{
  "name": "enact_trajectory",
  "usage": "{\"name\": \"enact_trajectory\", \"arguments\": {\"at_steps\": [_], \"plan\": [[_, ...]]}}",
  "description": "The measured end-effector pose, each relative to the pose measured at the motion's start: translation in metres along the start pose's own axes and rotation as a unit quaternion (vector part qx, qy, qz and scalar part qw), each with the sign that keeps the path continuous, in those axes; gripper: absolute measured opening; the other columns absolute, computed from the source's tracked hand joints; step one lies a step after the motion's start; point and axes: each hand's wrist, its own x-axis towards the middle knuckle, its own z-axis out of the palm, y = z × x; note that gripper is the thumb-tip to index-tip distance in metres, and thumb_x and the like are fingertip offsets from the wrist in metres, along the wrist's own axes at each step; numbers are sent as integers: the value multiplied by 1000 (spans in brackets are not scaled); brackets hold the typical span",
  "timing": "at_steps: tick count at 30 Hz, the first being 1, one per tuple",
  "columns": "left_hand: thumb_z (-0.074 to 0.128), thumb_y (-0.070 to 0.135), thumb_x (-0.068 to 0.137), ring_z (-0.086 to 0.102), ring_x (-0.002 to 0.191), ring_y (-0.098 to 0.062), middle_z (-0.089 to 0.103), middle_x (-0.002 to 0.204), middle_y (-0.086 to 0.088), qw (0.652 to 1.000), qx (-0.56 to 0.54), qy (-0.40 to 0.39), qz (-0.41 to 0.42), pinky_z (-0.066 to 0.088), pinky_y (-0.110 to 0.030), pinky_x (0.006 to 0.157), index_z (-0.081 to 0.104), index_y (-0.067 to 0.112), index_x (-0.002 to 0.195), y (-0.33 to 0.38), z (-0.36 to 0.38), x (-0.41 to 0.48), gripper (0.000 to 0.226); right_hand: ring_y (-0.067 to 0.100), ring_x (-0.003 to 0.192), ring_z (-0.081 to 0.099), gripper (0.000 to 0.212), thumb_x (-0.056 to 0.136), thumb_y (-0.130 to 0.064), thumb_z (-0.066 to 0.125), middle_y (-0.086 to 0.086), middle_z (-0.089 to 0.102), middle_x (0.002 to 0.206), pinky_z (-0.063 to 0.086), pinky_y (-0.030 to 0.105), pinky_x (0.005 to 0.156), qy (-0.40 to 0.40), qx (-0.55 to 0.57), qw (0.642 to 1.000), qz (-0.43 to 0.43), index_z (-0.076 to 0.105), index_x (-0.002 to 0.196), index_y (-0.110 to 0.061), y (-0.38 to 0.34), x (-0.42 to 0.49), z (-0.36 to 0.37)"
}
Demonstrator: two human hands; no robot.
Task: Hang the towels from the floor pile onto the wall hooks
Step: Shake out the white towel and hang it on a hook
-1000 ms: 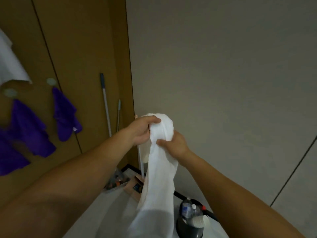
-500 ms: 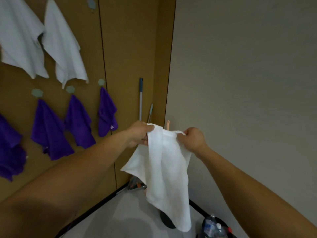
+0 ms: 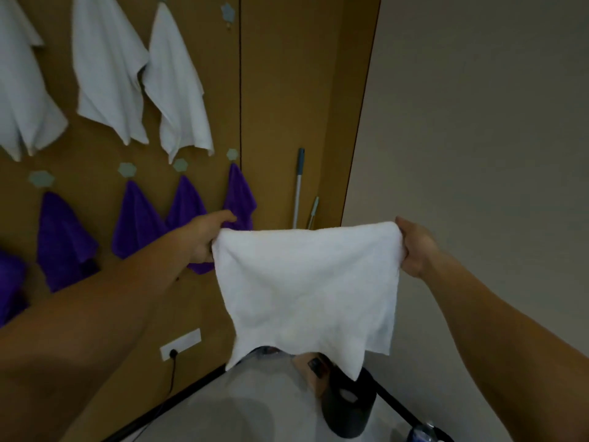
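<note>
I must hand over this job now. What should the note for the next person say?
Left grip holds one top corner of the held towel, right grip the other; it hangs spread.
Done: hung white towels and purple towels are on the wall.
Left: hang this one; the bare hook right of the white ones looks free. Floor pile not in view.
</note>
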Motion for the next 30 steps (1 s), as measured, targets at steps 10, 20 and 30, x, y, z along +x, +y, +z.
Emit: {"name": "enact_trajectory", "arguments": {"at_steps": [10,20,30], "plan": [[55,3,90,59,92,-26,60,101,-11,984,-45,141,103,51,-39,77,65,5,99,-6,-16,20,13,19,74,59,22,95,-23,60,6,63,92,44,34,66,-31,-260,965,26,58,111,-8,17,43,3],[55,4,86,60,84,-24,64,96,-11,959,-23,244,145,49,-32,65,69,10,105,-2,-15,22,24,14,43,38,34,97,-24,59,6,45,57,25,18,34,-40,-299,953,11,50,69,-8,11,95,11],[63,8,81,52,92,-25,57,104,-12,944,-4,312,111,41,-32,57,63,4,110,-5,-7,12,30,15,50,63,26,96,-22,60,17,67,82,55,24,48,-98,-150,984,-7,55,111,-1,13,118,32]]}}
